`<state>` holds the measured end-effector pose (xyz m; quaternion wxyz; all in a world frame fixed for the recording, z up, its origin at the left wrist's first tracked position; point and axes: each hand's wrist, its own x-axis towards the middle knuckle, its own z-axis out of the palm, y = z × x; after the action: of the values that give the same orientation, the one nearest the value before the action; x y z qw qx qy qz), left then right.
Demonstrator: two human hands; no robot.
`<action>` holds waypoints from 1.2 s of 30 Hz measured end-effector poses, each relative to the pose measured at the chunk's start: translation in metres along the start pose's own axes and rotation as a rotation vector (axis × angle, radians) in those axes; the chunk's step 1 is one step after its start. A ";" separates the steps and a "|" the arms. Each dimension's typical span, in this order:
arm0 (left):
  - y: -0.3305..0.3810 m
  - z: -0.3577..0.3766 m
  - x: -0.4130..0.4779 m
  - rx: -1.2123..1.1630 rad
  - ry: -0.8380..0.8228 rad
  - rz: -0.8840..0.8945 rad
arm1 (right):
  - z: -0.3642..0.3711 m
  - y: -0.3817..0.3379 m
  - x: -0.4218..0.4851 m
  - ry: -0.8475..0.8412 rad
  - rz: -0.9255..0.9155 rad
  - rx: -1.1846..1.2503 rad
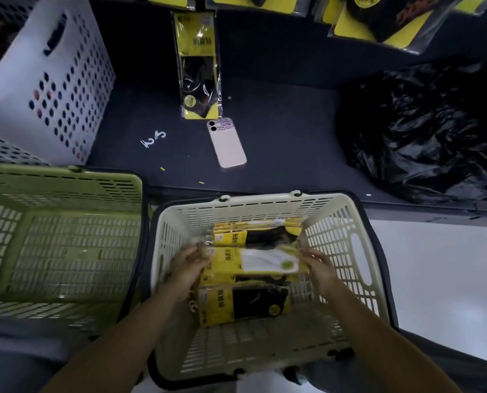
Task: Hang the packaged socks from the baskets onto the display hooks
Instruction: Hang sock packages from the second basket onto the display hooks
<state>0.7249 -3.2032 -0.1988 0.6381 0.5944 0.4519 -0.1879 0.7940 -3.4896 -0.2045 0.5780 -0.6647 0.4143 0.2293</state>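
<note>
Left hand (189, 268), right hand (320, 269) grip white-sock pack (253, 260); label blurred.

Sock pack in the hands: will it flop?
The sock pack probably bends a little and weighs little: thin card in film. The glossy film may be slippery, so left hand and right hand holding its ends helps.

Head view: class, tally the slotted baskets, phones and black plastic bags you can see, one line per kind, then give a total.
Slotted baskets: 2, the green basket and the cream basket
Phones: 1, the phone
Black plastic bags: 1, the black plastic bag
Total: 4
</note>
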 end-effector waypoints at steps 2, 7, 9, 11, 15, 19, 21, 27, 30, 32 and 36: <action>-0.004 0.002 0.000 0.120 0.002 0.054 | -0.001 0.007 -0.001 -0.014 0.013 -0.088; -0.012 0.006 0.005 0.398 -0.006 0.175 | 0.014 0.015 0.006 -0.056 -0.071 -0.354; -0.014 0.008 0.005 0.421 -0.074 0.142 | 0.019 0.015 0.006 -0.070 -0.110 -0.489; -0.015 0.009 0.004 0.399 -0.116 0.114 | 0.024 0.015 0.007 -0.098 -0.098 -0.510; -0.016 0.012 0.004 0.386 -0.172 0.093 | 0.024 0.007 0.004 -0.155 0.027 -0.446; -0.012 0.008 -0.001 0.278 -0.123 0.021 | 0.024 -0.001 -0.013 -0.313 0.156 -0.400; -0.007 0.006 -0.007 0.254 -0.095 0.001 | 0.023 -0.011 -0.025 -0.363 0.164 -0.363; 0.041 0.005 -0.048 0.105 0.003 0.059 | 0.003 -0.071 -0.078 -0.373 -0.005 -0.299; 0.080 0.006 -0.076 -0.115 0.072 0.279 | -0.003 -0.100 -0.114 -0.373 -0.108 -0.177; 0.103 0.008 -0.095 -0.328 0.093 0.336 | -0.006 -0.112 -0.139 -0.376 -0.191 -0.068; 0.138 0.013 -0.134 -0.698 -0.005 0.347 | -0.011 -0.127 -0.181 -0.415 -0.368 0.126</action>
<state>0.7669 -3.2243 -0.0120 0.8255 0.4087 0.3796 0.0865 0.7959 -3.4500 0.0131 0.7223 -0.6304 0.1729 0.2256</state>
